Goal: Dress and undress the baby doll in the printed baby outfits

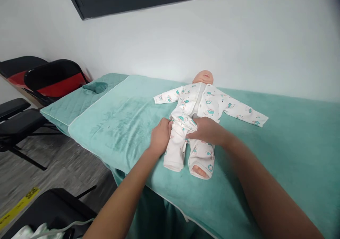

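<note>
A baby doll (204,77) lies on its back on the green-covered bed, dressed in a white printed baby jacket (209,102) with the sleeves spread out. Matching baby pants (176,143) cover its legs, and a foot shows in the leg opening on the right. My left hand (160,136) is closed on the side of the pants, near the waist. Bunched fabric at the front of the pants sits in the grip of my right hand (204,130). Some of the fingertips on both hands are hidden by cloth.
The massage bed (119,115) stands against a white wall (148,44), with a face hole (95,87) at its left end. Black folding chairs (54,74) stand to the left. Another black seat (55,209) with a cable (71,225) is at lower left.
</note>
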`<state>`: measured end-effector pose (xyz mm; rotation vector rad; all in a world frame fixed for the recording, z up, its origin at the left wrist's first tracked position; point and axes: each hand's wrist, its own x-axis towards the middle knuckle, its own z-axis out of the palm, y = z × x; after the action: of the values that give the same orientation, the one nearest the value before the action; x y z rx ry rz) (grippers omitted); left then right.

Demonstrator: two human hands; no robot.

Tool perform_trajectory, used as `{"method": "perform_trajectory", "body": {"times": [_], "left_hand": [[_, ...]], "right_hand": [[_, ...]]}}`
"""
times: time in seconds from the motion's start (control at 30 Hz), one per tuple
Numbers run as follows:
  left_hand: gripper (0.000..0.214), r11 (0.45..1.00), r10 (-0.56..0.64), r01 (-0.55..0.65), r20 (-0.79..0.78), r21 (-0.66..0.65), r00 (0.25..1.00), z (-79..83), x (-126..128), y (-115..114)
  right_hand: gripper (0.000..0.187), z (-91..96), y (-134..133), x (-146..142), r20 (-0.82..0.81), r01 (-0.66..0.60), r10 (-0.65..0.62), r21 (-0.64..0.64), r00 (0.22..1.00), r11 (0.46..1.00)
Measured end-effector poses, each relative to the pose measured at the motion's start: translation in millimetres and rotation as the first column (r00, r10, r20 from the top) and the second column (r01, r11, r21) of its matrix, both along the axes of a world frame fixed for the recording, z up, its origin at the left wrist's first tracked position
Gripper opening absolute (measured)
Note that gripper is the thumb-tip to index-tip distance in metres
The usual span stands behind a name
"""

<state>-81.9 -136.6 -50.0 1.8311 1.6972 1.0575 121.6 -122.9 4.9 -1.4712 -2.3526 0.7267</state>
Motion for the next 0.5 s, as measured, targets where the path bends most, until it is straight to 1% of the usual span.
{"method": "perform_trajectory", "body": {"times": [0.1,0.17,0.27,0.33,0.4,0.47,0.5], "left_hand": [[0.023,1.0,-0.005,0.006,-0.053,0.005,0.999,5.4,4,18],[0.021,1.0,-0.016,0.016,-0.07,0.006,0.997,7.7,7,27],[0.019,1.0,-0.015,0.016,-0.069,0.015,0.998,7.5,10,35],[0.021,0.999,-0.023,0.025,-0.05,0.031,0.998,6.2,8,36],[0.023,0.998,-0.035,0.033,0.044,0.054,0.998,5.7,4,39],[0.023,0.998,-0.041,0.029,0.233,0.054,0.972,6.6,1,46],[0.023,0.999,-0.046,0.036,0.336,0.036,0.941,7.4,0,52]], "right_hand": [[0.019,-2.9,-1,-5,-0.002,0.052,-0.052,0.08,0.999,0.995],[0.019,-4.1,-1,-7,-0.039,0.091,-0.088,0.09,0.995,0.992],[0.017,-5.1,2,-8,-0.117,0.16,-0.157,0.017,0.981,0.987],[0.014,-5.3,3,-9,-0.135,0.2,-0.2,-0.016,0.97,0.98],[0.009,-4.1,2,-9,-0.129,0.211,-0.207,0.016,0.97,0.977],[0.008,0.4,0,-8,-0.113,0.188,-0.18,0.065,0.977,0.98],[0.012,4.0,-2,-7,-0.112,0.158,-0.151,0.061,0.982,0.986]]}}
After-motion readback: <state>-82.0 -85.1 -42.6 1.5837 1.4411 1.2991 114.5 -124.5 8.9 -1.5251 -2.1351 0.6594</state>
